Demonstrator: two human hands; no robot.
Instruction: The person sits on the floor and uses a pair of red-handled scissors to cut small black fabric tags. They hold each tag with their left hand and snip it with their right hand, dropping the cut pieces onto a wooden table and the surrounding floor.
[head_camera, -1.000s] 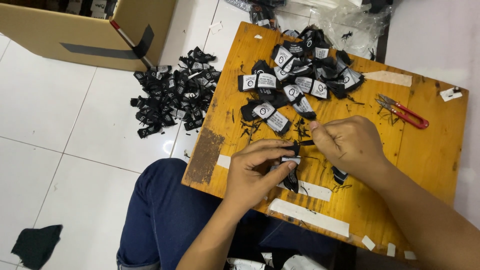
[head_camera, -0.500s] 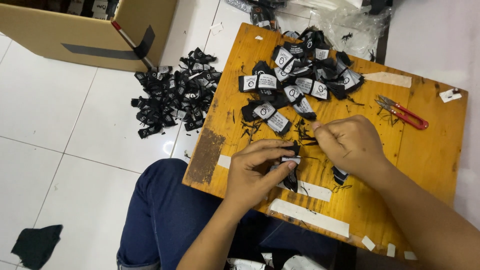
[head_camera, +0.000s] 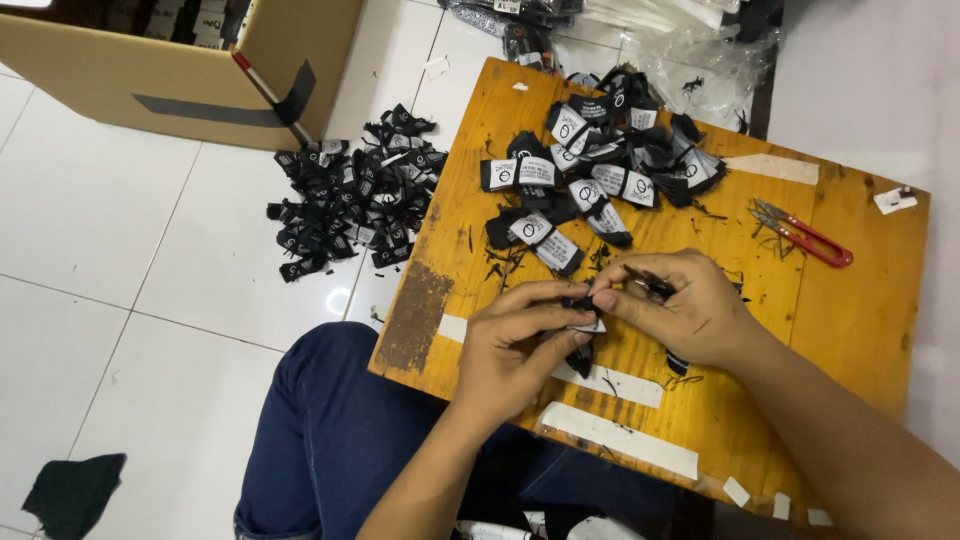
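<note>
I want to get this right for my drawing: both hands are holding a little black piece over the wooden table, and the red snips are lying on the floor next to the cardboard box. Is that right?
Not quite. The head view shows the red snips lying on the wooden table, to the right of the hands, not on the floor. The left hand and right hand do hold a little black piece over the table.

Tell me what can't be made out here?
- Black piece, head view: mostly covered by left hand and right hand.
- Tool tip in the right hand: too small to identify.
- Box: cut off by the top edge; contents unclear.
- Bags: cut off at the top.
</note>
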